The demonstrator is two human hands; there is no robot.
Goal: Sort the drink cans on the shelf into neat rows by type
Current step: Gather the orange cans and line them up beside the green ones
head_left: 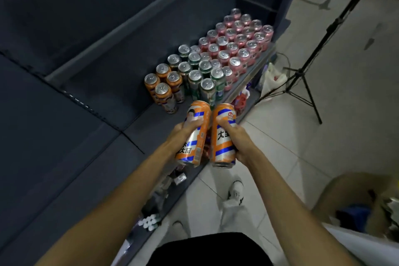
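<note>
On the dark shelf [103,140] stand rows of cans: several pink cans [235,45] at the far end, several green cans [200,71] in the middle, and several orange cans [166,86] nearest me. My left hand [183,129] grips an orange can with blue stripes [194,134]. A second orange can [223,136] is gripped in my right hand [237,138]. Both cans are held side by side, tilted, over the shelf's front edge, just in front of the orange group.
A black tripod stand [302,75] and a white plastic bag [272,77] stand on the tiled floor to the right. A cardboard box [345,196] sits at lower right. Lower shelves hold packets and small white bottle caps [149,222]. My shoe [235,192] is below.
</note>
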